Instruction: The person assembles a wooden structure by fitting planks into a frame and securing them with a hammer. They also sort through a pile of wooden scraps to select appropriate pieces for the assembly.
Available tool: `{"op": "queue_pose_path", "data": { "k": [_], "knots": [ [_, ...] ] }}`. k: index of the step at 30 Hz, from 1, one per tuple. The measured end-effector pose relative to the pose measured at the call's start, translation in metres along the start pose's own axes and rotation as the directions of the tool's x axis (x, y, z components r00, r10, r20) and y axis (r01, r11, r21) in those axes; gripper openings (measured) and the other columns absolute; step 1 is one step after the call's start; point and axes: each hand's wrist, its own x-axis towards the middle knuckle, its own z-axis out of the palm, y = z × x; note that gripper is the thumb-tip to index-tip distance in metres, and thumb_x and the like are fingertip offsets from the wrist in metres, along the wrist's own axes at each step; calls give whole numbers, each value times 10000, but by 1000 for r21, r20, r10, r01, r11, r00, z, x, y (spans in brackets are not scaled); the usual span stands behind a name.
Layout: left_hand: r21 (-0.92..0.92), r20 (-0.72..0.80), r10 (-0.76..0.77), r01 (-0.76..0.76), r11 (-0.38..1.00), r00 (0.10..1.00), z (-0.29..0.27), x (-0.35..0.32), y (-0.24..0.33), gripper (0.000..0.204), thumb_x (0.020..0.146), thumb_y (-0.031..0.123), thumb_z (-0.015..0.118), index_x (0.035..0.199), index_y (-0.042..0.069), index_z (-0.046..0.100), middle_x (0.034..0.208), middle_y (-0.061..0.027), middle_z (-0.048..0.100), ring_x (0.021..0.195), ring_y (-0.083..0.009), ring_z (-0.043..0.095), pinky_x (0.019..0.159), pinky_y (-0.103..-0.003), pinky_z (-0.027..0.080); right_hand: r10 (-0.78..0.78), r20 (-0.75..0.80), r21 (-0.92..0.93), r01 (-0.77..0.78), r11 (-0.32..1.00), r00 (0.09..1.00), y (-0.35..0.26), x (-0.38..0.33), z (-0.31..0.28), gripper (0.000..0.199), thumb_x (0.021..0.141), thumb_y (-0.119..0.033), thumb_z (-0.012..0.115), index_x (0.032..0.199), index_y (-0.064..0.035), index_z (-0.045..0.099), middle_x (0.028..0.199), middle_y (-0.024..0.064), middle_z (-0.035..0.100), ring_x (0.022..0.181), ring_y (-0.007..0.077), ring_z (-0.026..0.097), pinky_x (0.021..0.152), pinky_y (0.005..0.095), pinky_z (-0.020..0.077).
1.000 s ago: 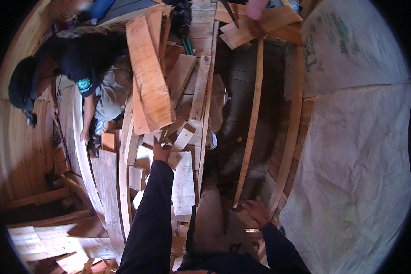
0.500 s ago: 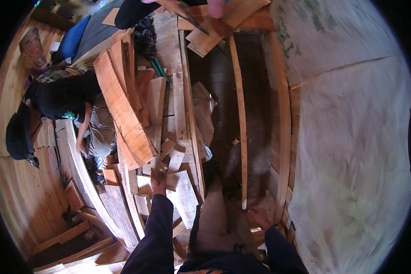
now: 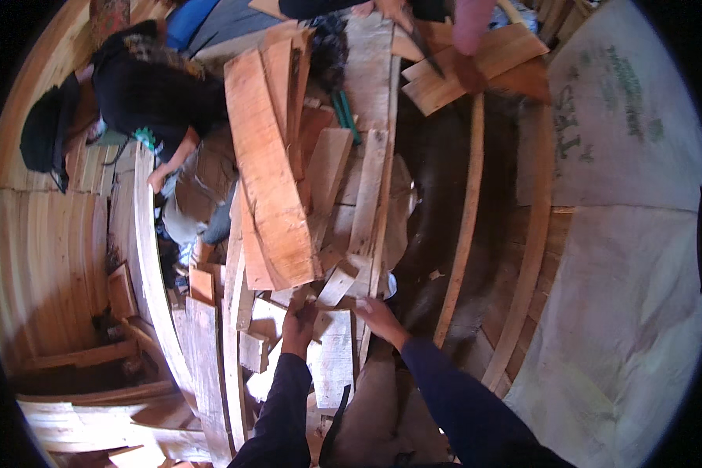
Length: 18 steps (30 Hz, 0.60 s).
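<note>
Left hand [image 3: 299,329], right hand [image 3: 381,320]: can't tell their grip | board [image 3: 333,363]: likely light, stiff (splintery, I'd guess) | best held by edges

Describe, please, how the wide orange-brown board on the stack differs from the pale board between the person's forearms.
Colour: the orange-brown board is warm-toned; the pale board looks whitish grey.
Size: the orange-brown board appears clearly longer in the picture than the pale board.
Pose: the orange-brown board slants from upper left to lower right; the pale board runs nearly straight up and down the picture.
Both are flat, roughly rectangular wooden boards.
</note>
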Motion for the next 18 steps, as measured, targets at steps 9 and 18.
{"op": "queue_pose_path", "data": {
  "k": [9,18],
  "knots": [
    [656,752,182,-747,-111,633,186,-162,41,266,878,105,623,1120,-2,600,1113,-146,625,975,-252,635,873,-363,500,-373,-217,288,424,858,902,-17,143,59,496,927,-311,601,1274,24,489,1095,229,618,982,349,634,810,390,530],
    [-237,563,-492,-440,-866,664,307,-20,77,206,779,162,618,954,118,716,994,-117,683,1183,-325,539,1114,-529,262,-342,-327,49,378,925,881,-31,143,51,363,842,-162,634,1148,19,561,1095,248,594,1033,379,568,849,434,460]
  ]
}}
